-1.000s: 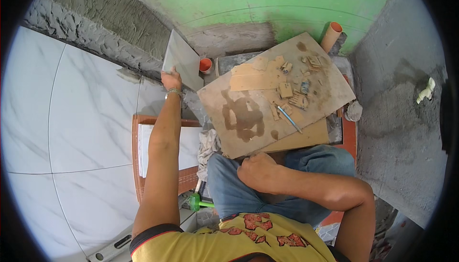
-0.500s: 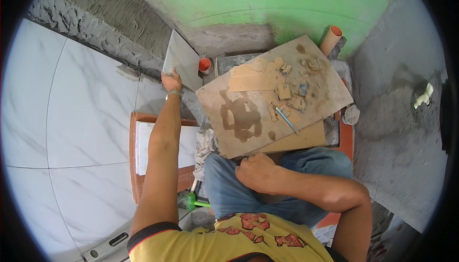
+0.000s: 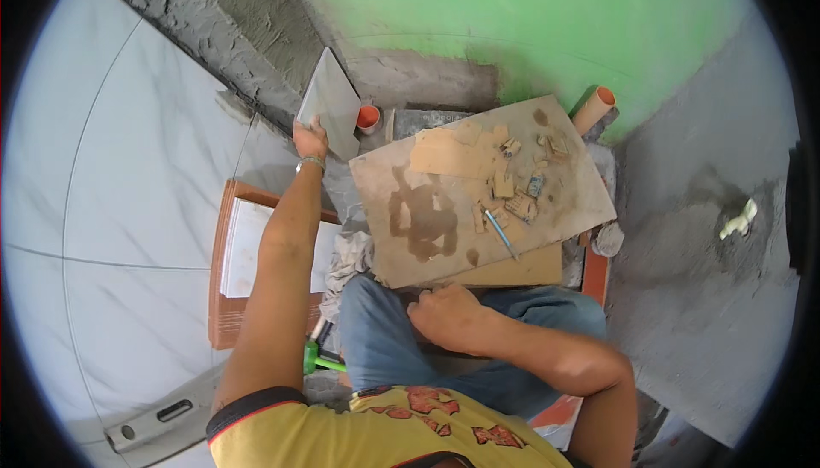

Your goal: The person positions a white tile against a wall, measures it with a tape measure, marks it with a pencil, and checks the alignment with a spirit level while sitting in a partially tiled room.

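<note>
My left hand [image 3: 309, 137] grips the edge of an upright white tile [image 3: 335, 101], which stands at the mortar band along the left wall. My right hand [image 3: 446, 318] is curled at the near edge of a stained board [image 3: 423, 272], over my jeans; whatever its fingers may hold is hidden. On the board lie torn cardboard pieces [image 3: 444, 152], small scraps and a blue pen [image 3: 500, 233]. An orange cup [image 3: 368, 118] sits just right of the upright tile.
Stacked tiles [image 3: 246, 254] on brown sheets lie left, near a crumpled rag [image 3: 350, 259], a green mallet [image 3: 312, 357] and a level [image 3: 162, 412]. An upright pipe [image 3: 594, 109] stands back right; a white fitting [image 3: 739, 219] juts from the grey wall [image 3: 700, 314].
The camera view has turned a little, shifting the board down and left in the picture. The upright tile and my left hand appear slightly farther right and up; both hands keep their grip shape.
</note>
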Demonstrator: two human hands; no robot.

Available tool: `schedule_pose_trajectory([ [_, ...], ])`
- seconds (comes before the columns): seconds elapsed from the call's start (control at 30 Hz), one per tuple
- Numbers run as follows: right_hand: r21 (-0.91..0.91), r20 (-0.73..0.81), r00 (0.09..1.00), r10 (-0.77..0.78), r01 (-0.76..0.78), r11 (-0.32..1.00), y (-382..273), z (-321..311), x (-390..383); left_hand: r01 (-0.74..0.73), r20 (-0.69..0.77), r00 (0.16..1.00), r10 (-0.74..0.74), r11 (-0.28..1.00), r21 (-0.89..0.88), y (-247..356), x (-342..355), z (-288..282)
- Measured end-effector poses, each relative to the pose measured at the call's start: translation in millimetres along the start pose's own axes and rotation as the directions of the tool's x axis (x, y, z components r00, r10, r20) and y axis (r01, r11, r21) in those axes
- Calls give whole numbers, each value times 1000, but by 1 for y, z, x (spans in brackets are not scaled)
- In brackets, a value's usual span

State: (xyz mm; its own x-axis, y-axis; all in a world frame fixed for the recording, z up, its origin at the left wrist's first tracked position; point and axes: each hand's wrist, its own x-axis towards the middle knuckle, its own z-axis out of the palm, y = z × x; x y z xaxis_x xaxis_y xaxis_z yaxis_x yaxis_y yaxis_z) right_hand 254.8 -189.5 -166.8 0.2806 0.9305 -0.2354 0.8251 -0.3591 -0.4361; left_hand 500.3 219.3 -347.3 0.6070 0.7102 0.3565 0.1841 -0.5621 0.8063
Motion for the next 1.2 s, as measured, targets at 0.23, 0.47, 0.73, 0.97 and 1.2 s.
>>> schedule_pose_trajectory([
  [0.23,-9,-2,1000,23,-23,1000,-8,-8,-4,77,52,995,-82,992,97,28,-12,-8],
  [0.47,133,48,954,-296,288,948,-34,-97,-45,172,65,981,-183,973,155,11,-9,-23],
  [0.73,163,-345,852,-394,468,869,-67,-182,-125,248,128,953,-274,951,185,31,-6,-16],
  [0.97,224,-619,781,-88,282,933,-49,-107,-145,258,74,958,-277,945,203,31,-10,-21],
  [1.2,245,-698,716,-22,267,932,-50,-95,-157,222,72,969,-237,959,175,21,-7,-1],
])
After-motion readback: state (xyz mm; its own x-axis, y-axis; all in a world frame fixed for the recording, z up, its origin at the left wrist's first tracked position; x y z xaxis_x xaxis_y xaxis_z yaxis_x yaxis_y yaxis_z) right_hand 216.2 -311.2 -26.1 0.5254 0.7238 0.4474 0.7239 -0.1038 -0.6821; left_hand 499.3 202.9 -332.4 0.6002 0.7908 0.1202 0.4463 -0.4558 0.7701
